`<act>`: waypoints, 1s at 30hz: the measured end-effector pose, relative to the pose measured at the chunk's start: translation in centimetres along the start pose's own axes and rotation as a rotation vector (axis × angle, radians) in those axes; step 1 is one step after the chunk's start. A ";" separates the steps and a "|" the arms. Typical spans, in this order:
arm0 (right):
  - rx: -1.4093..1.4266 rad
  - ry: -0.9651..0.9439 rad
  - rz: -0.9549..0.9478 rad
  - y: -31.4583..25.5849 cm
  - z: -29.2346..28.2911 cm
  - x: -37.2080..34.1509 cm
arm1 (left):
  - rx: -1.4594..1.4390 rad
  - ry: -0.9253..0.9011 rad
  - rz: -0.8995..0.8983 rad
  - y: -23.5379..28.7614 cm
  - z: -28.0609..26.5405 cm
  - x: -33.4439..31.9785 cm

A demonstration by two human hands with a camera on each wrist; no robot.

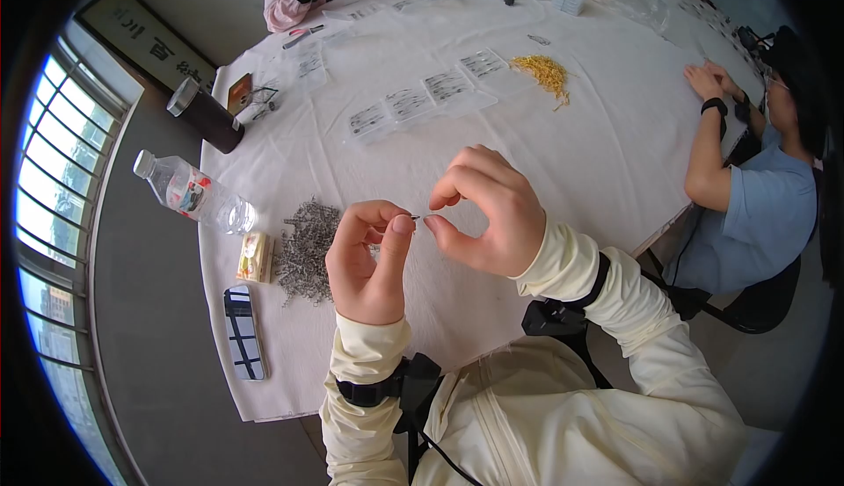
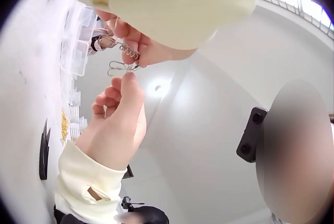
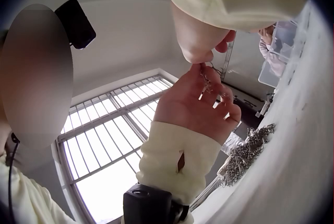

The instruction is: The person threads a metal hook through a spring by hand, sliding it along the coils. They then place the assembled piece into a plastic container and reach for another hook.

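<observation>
Left hand is pinching a hooked spring near the head frame's centre; right hand is holding bent fingers at its end, whether gripping, I cannot tell. 2 piles are lying out: grey wire left of centre, yellow bits upper right.

On the table, piled coils lie right of the bottle.
</observation>
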State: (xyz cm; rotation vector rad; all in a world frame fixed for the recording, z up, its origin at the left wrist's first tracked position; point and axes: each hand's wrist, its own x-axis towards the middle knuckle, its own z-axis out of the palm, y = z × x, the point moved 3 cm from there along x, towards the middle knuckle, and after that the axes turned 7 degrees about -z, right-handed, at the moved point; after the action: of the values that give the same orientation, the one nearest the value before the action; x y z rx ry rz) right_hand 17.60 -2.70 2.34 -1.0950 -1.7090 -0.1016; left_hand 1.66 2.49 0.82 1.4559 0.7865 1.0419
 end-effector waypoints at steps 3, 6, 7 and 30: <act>0.149 -0.005 0.082 0.5 0.3 -0.2 | 0.058 -0.040 0.036 0.0 0.0 0.0; 0.261 -0.048 0.155 1.0 -0.1 -0.1 | -0.030 -0.018 -0.005 0.4 0.2 -0.1; 0.261 -0.049 0.155 1.1 -0.2 0.0 | -0.061 -0.030 -0.016 0.4 0.2 -0.1; 0.400 -0.060 0.236 1.6 -0.2 -0.1 | -0.151 -0.109 -0.069 0.1 0.3 -0.1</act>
State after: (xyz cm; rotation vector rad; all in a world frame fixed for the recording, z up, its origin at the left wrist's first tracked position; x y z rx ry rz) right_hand 18.84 -1.93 1.65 -0.9926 -1.5525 0.4096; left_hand 1.93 2.26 0.89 1.3351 0.6616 0.9412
